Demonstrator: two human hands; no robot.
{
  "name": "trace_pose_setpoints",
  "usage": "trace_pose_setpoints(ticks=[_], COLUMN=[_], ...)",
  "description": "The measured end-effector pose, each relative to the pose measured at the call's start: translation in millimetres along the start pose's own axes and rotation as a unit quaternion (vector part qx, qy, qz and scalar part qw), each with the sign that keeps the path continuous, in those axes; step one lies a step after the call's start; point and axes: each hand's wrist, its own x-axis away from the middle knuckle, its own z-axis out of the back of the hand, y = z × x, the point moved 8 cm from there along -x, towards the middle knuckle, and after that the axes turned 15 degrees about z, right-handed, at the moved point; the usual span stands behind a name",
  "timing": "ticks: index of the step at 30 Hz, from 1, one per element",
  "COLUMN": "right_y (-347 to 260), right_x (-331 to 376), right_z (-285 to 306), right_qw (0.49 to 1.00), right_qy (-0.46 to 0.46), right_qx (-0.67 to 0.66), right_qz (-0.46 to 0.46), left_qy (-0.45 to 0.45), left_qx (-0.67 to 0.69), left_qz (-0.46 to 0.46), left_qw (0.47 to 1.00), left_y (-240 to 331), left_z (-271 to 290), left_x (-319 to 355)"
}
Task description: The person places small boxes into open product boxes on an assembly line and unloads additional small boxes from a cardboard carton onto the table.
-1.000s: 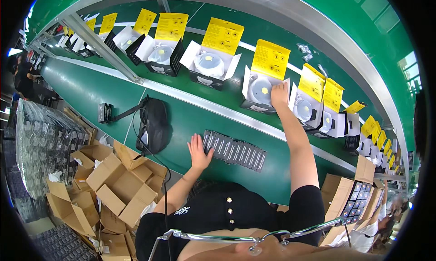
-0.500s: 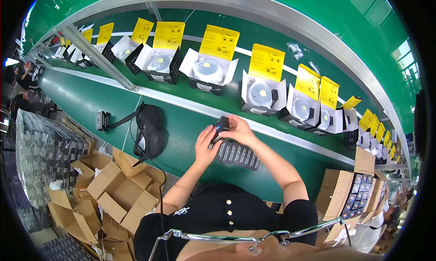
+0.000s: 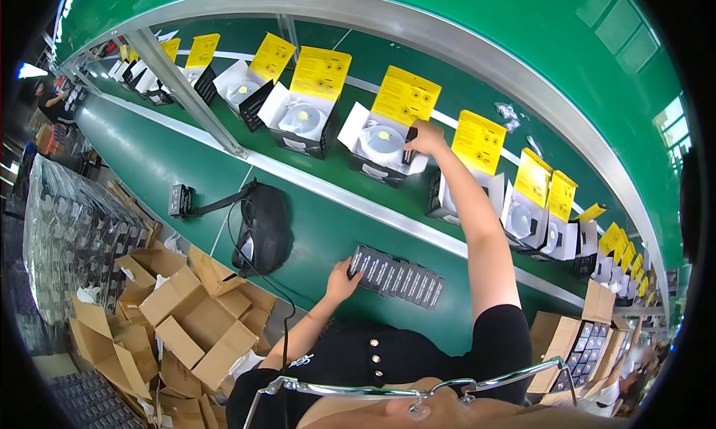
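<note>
My right hand [image 3: 427, 139] reaches over the far side of the table and grips a small black box [image 3: 409, 147]. It holds the box at the right inner side of an open carton [image 3: 377, 171] with a raised yellow lid flap [image 3: 405, 95]. Inside that carton sits a round white unit [image 3: 382, 143], seemingly wrapped in clear plastic. Nearer to me, my left hand [image 3: 343, 280] is closed around the left end of a row of small black boxes [image 3: 399, 280], its fingers on the endmost box.
More open cartons [image 3: 302, 123] with yellow flaps line the shelf on both sides. A black bag [image 3: 265, 227] with a strap and cable lies left on the green table [image 3: 321, 239], near another small box [image 3: 180, 201]. Empty cardboard boxes [image 3: 198, 317] stand lower left, a filled carton [image 3: 570, 347] lower right.
My hands, together on one small black box earlier, have parted. The right carried a box up to the open carton; the left moved down to the row. The view has shifted slightly.
</note>
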Motion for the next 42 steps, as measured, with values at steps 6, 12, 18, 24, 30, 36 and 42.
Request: trace_pose_setpoints(ticks=[6,12,18,24,30,36,42], right_y=[8,6,67,165,188,194,182], right_x=[-23,-13,81,173,186,198,174], right_z=[-69,-89,26,5,-50,-49,-50], right_qw=[0.968,0.949,0.921,0.947,0.929,0.946,0.949], right_qy=[-0.089,0.03,0.322,0.068,-0.075,-0.047,-0.028], right_qx=[0.229,0.315,0.219,0.307,0.362,0.304,0.235], right_qz=[-0.059,-0.011,-0.024,-0.063,-0.028,-0.099,-0.21], left_qy=[-0.013,-0.029,0.001,0.006,0.068,0.09,0.034], left_qx=[0.021,0.019,-0.019,0.096,0.045,0.006,0.09], left_qz=[-0.001,0.012,-0.022,0.018,-0.004,0.024,0.094], left_qw=[1.0,0.999,1.0,0.995,0.997,0.996,0.991], left_y=[-5,-24,-29,-65,-74,-77,-107], left_z=[10,13,28,29,36,53,66], left_x=[-15,-25,-19,-10,-17,-32,-51])
